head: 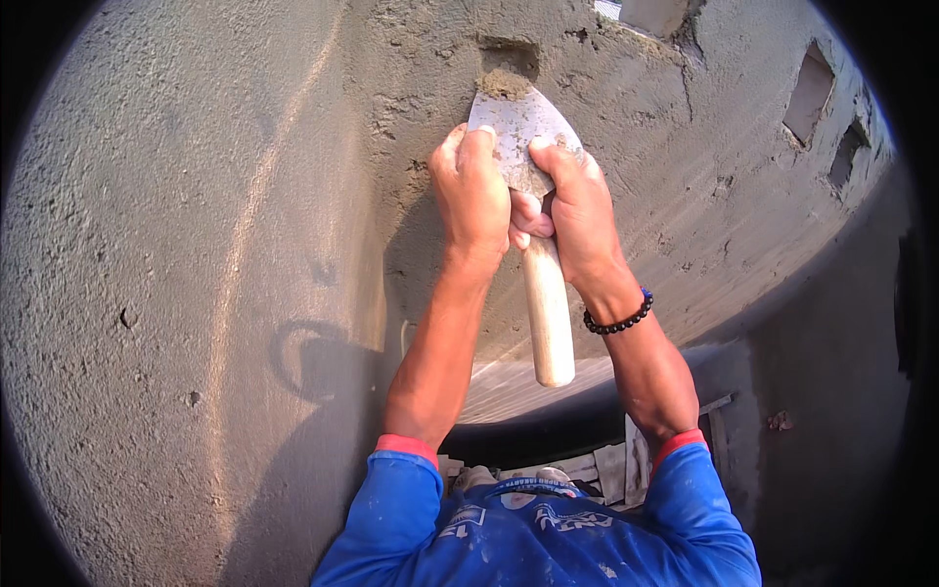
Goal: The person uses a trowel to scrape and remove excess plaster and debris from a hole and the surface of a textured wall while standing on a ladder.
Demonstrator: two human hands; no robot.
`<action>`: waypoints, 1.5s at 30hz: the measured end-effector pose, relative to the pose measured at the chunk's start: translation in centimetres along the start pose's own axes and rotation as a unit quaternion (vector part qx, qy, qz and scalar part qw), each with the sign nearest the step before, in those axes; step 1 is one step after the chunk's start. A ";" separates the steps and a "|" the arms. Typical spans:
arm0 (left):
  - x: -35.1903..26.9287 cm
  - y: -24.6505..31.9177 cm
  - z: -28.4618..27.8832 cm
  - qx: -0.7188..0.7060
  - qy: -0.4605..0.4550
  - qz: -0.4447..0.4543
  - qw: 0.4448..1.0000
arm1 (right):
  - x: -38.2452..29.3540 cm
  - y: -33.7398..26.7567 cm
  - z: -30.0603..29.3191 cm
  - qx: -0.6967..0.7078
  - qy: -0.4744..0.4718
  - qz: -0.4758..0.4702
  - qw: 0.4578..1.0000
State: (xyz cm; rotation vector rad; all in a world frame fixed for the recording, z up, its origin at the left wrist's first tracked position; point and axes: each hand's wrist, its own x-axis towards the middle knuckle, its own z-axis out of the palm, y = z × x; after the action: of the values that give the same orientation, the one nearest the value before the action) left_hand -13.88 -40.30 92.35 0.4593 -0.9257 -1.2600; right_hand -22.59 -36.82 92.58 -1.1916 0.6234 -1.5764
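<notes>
Both my hands hold a trowel by the sides of its metal blade point(517, 121), which points up and away from me. My left hand point(473, 191) grips the left edge, thumb on the blade. On the right edge is my right hand point(583, 205), its thumb also on the metal; a bead bracelet circles that wrist. The light wooden handle point(549, 315) hangs below my fingers. A lump of wet mortar point(505, 84) sits at the blade's far end, at the lower edge of a square recess point(512, 55) in the rendered wall point(411, 95).
A second cement-rendered wall point(147, 242) adjoins on the left. More openings pierce the wall at the right, among them a four-sided one point(809, 95) and a smaller dark one point(849, 152). Wooden boards point(609, 469) lie far below, near my feet.
</notes>
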 end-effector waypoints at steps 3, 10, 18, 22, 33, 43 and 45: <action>0.5 0.9 1.3 -0.079 -0.007 -0.046 0.996 | 1.0 -2.5 -0.1 -0.128 0.002 -0.030 0.991; -2.6 -3.2 1.0 -0.211 -0.083 -0.141 0.964 | -2.8 -6.8 0.7 -0.396 0.026 0.042 0.917; -4.9 -3.6 1.7 -0.382 -0.083 -0.151 0.908 | -1.8 -7.9 1.2 -0.598 -0.075 -0.042 0.797; -2.7 -3.1 1.6 -0.414 -0.057 -0.133 0.899 | 0.4 -8.7 3.1 -0.644 -0.092 -0.034 0.758; -0.4 -0.8 0.8 -0.455 -0.183 -0.174 0.854 | 2.6 -9.6 4.8 -0.622 -0.110 0.021 0.775; -2.6 -3.0 3.6 -0.420 -0.103 -0.204 0.878 | 0.1 -10.5 2.9 -0.632 -0.048 0.001 0.773; -3.1 -2.9 3.8 -0.410 -0.079 -0.197 0.887 | 0.0 -10.2 2.4 -0.643 -0.068 -0.046 0.762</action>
State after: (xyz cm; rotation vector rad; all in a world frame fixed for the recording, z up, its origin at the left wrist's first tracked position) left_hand -18.74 -37.45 91.34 -0.1484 -0.3541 -1.9413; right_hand -24.64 -32.85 102.10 -2.3061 1.6991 -0.9756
